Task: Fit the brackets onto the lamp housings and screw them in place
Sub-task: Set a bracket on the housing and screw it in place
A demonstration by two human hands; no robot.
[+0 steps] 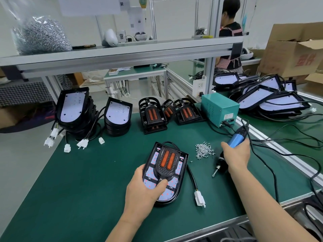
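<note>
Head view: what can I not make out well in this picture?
All in the head view.
The lamp housing: its near left corner is hidden under the left hand.
The screwdriver: the right hand covers the middle of its body.
The loose screws: too small to count.
The cardboard box: cut off by the right edge.

Bright, even overhead light left only soft shadows on the worktop (87,180); wide-angle distortion bent the edges, and the background looked slightly soft.

Right of the green power box (219,109), a cardboard box (286,55) bears two red Chinese characters, not legible; the power box's label is too small to read.
</note>
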